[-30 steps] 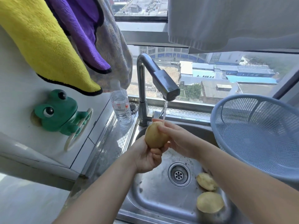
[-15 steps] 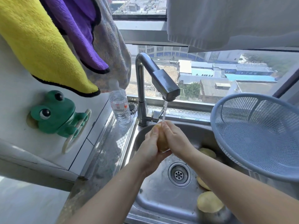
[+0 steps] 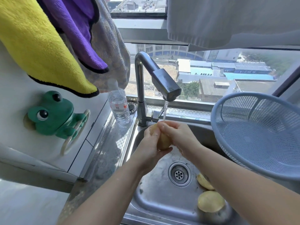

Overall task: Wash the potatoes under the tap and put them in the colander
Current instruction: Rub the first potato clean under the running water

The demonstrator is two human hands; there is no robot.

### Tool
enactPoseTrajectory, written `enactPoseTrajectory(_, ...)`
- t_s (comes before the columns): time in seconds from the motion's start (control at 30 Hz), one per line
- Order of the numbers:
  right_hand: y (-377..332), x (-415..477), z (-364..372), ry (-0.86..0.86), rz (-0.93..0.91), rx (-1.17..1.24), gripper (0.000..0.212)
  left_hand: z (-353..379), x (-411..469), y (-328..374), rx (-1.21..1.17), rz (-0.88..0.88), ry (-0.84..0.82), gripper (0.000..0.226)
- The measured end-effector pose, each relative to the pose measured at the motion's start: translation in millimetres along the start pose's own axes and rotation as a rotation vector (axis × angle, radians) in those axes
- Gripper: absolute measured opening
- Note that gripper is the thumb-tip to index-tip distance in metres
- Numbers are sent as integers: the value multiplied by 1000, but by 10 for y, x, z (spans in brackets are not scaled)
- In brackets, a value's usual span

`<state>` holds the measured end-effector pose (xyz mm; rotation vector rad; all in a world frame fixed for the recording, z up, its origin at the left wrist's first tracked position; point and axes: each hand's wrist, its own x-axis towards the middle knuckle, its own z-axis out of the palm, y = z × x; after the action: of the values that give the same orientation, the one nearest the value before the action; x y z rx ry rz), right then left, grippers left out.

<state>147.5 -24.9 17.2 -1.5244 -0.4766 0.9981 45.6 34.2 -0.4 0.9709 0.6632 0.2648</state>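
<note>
Steel sink (image 3: pixel 155 202) fills lower centre. Blue colander (image 3: pixel 259 135) at 3 o'clock, perched on sink rim, nothing inside. Tap (image 3: pixel 155 78) at 12 o'clock, thin stream running. Left hand (image 3: pixel 150 148) and right hand (image 3: pixel 178 135) both wrapped around one potato (image 3: pixel 164 141) under stream, above drain (image 3: pixel 179 174). Two more potatoes in basin at 5 o'clock: one (image 3: pixel 211 202) near front, another (image 3: pixel 204 181) partly hidden by right forearm. Water bottle (image 3: pixel 119 106) at 11 o'clock, left of tap.
</note>
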Motion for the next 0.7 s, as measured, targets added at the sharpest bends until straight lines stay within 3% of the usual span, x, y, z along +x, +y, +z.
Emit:
enactPoseTrajectory(0.1, 9, -6, 24, 71, 26, 2, 27, 40, -12, -62, 68, 42, 1, 37)
enactPoseTrajectory(0.37, -34, -70, -5, 11, 64, 119, 27, 194, 96, -79, -219, 99, 209, 52)
enactPoseTrajectory(0.5, -19, -201, -28, -53, -6, 50, 32, 241, 126, 8, -349, -32, 263, 29)
enactPoseTrajectory(0.7, 39, -267, -82, -66, -74, -28, 30, 198, 120, 116, -436, -286, 290, 47)
